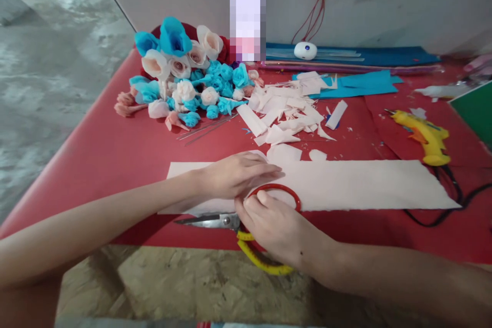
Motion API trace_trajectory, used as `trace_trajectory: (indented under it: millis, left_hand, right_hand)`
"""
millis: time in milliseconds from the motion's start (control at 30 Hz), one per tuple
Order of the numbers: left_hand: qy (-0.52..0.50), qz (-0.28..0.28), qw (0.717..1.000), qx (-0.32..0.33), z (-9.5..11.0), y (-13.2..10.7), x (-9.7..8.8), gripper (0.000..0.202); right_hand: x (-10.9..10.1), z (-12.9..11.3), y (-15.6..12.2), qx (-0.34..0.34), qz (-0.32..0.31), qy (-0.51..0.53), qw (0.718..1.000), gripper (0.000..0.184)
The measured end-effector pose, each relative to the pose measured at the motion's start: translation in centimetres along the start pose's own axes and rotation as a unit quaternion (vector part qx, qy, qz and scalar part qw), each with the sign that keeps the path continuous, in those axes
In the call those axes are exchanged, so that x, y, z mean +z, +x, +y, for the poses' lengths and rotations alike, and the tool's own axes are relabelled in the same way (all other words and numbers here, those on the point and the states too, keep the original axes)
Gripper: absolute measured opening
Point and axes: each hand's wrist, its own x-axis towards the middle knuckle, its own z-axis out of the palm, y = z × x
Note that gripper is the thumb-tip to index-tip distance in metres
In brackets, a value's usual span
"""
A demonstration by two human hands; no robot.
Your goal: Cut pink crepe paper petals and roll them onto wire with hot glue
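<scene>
A long strip of pale pink crepe paper (369, 184) lies across the front of the red table. My left hand (238, 171) rests on its left half, with the fingers stretched out flat. Just in front of it, my right hand (274, 220) is closed around the scissors (226, 221), through their handles. One handle loop is red and the other yellow. The blades point left along the strip's near edge and look slightly apart. Part of the paper under both hands is hidden. Beyond my left hand lie small cut pink pieces (284, 153).
Blue, white and pink paper flowers (184, 82) crowd the back left. Pink paper scraps (286, 107) are heaped mid-table, with blue paper (353, 84) behind. A yellow glue gun (423, 136) and its black cable lie right. A blurred upright phone-like object (247, 15) stands at the back.
</scene>
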Motion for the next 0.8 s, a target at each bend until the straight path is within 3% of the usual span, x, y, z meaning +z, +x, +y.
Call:
trace_trajectory:
  millis: [233, 400, 500, 600, 667, 800]
  left_hand:
    - [0.006, -0.013, 1.000, -0.004, 0.3, 0.2, -0.3, 0.033]
    - [0.027, -0.028, 0.999, -0.003, -0.2, -0.1, 0.1, 0.036]
    - [0.030, -0.008, 0.999, 0.019, -0.2, -0.2, 0.0, 0.036]
    - [0.046, 0.051, 0.997, 0.025, 0.7, -0.6, -1.2, 0.033]
    - [0.084, 0.060, 0.995, -0.002, 1.8, -1.6, -2.6, 0.029]
    - [0.151, -0.006, 0.985, -0.083, 3.5, -5.4, -5.1, 0.010]
  right_hand:
    - [0.2, 0.3, 1.7, -0.019, 0.032, 0.024, 0.999, 0.017]
    - [-0.1, 0.5, 1.6, -0.073, 0.077, 0.036, 0.994, 0.017]
    - [-0.1, 0.3, 1.6, -0.079, 0.083, 0.036, 0.993, 0.017]
    - [-0.1, 0.2, 1.7, -0.067, 0.080, 0.034, 0.994, 0.018]
    - [-0.1, 0.2, 1.8, -0.062, 0.076, 0.031, 0.995, 0.017]
    - [-0.1, 0.1, 1.7, -0.067, 0.061, 0.025, 0.996, 0.014]
